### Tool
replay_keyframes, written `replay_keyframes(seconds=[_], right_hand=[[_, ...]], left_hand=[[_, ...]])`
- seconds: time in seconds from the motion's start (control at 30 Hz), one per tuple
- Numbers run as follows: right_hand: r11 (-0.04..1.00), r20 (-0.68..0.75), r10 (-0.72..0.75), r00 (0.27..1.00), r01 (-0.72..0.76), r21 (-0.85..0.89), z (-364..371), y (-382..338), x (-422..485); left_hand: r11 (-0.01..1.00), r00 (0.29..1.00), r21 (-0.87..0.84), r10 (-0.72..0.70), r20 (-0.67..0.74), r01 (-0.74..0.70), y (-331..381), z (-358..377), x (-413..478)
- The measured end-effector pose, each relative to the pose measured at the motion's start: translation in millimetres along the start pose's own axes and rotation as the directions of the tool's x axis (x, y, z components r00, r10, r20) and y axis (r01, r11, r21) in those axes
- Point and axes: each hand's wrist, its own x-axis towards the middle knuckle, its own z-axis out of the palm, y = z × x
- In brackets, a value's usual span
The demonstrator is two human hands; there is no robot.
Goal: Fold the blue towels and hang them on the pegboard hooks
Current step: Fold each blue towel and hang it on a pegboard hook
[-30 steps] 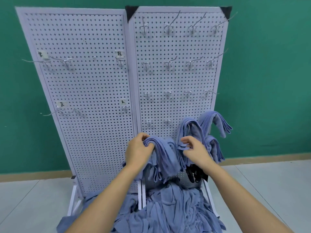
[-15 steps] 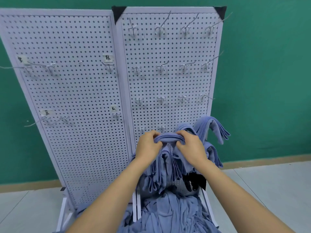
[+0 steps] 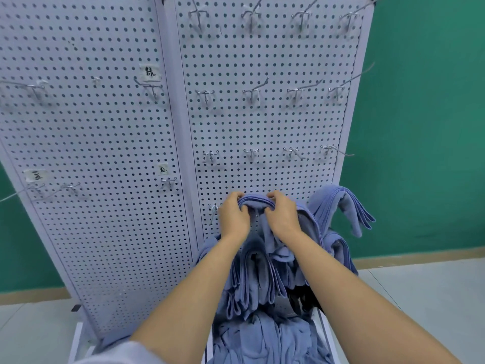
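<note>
Now we hold the towel by its top fold, left hand and right hand each curled round it, side by side low against the pegboard; we judge this grip spreads the fold to slip over a hook hidden behind.

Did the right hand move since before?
Yes. The right hand rose and shifted left, away from the far-right hung towel, toward the bottom-row hook.

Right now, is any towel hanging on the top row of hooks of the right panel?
No, the top-row hooks are bare; the blue towels hang only on the lowest row.
</note>
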Motion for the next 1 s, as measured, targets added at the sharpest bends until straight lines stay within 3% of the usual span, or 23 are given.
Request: replay_keyframes(seconds=[0.27, 0.37, 0.43, 0.47, 0.5, 0.57, 0.67, 0.83, 1.0], right_hand=[[0.996, -0.043, -0.022, 0.999, 0.026, 0.086, 22.6, 27.1, -22.9], [0.982, -0.071, 0.003, 0.997, -0.017, -0.189, 28.1, 32.9, -41.7], [0.898, -0.064, 0.026, 0.998, -0.051, -0.436, 31.8, 38.2, -52.4], [0.879, -0.051, 0.039, 0.998, -0.059, -0.473, 33.1, 40.2, -55.7], [0.893, -0.035, 0.042, 0.998, -0.054, -0.447, 34.7, 43.4, -57.1], [0.974, -0.019, 0.065, 0.998, -0.068, -0.217, 35.3, 49.3, -55.7], [0.986, 0.018, 0.153, 0.988, -0.154, 0.057, 28.1, 58.9, -48.6], [0.981, 0.250, 0.139, 0.958, -0.168, 0.099, 11.5, 58.1, -53.6], [0.983, 0.276, 0.142, 0.951, -0.169, 0.075, 4.9, 54.2, -87.9]], left_hand=[[0.995, 0.999, -0.094, -0.037, 0.022, 0.039, -43.9, 13.9, -25.5], [0.996, 0.996, 0.015, -0.084, 0.016, 0.083, -62.2, 17.6, -36.2], [0.994, 0.995, 0.047, -0.099, 0.014, 0.099, -67.8, 21.0, -41.4], [0.994, 0.995, 0.051, -0.103, 0.012, 0.102, -69.0, 22.4, -42.8], [0.992, 0.993, 0.051, -0.113, 0.016, 0.112, -69.0, 23.0, -44.1], [0.989, 0.989, 0.049, -0.140, 0.040, 0.138, -69.9, 23.7, -45.3], [0.988, 0.982, 0.043, -0.152, 0.108, 0.149, -70.8, 20.9, -46.8], [0.985, 0.962, 0.027, -0.171, 0.211, 0.169, -65.3, 7.7, -54.9], [0.967, 0.946, 0.002, -0.249, 0.206, 0.255, -70.0, -8.4, -79.4]])
